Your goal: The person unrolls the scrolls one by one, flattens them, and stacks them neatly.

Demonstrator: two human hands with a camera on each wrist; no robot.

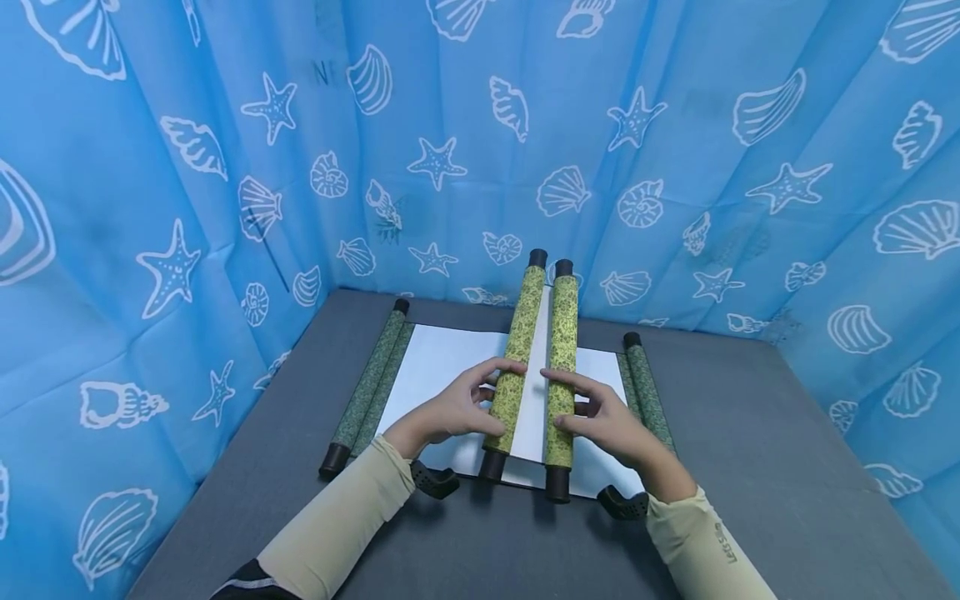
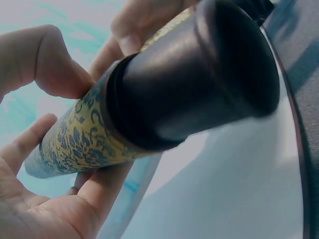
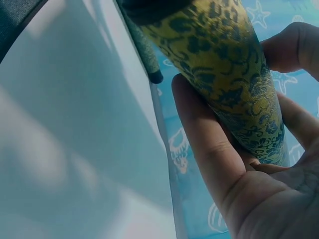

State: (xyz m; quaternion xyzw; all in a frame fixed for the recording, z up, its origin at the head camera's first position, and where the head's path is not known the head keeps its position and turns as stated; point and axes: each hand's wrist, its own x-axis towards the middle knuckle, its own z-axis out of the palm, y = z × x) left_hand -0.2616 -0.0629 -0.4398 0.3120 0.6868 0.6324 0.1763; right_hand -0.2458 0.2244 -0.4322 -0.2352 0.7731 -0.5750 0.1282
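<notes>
A yellow patterned scroll with black end knobs is held up tilted, its left roll [image 1: 527, 321] and right roll [image 1: 564, 325] a narrow gap apart. A strip of white sheet [image 1: 537, 392] shows between them. My left hand [image 1: 450, 408] grips the left roll between thumb and fingers; in the left wrist view its black knob [image 2: 169, 79] is close to the camera. Around the right roll, my right hand [image 1: 611, 425] curls its thumb and fingers. Below lies a spread green scroll with a white sheet [image 1: 442, 354], partly hidden by the hands and yellow rolls.
The green scroll's left roll [image 1: 371, 387] and right roll [image 1: 648, 387] lie on the dark grey table [image 1: 772, 450]. A blue curtain [image 1: 480, 200] with white shells and starfish hangs behind and at the sides. Black wrist mounts [image 1: 622, 504] sit under both wrists.
</notes>
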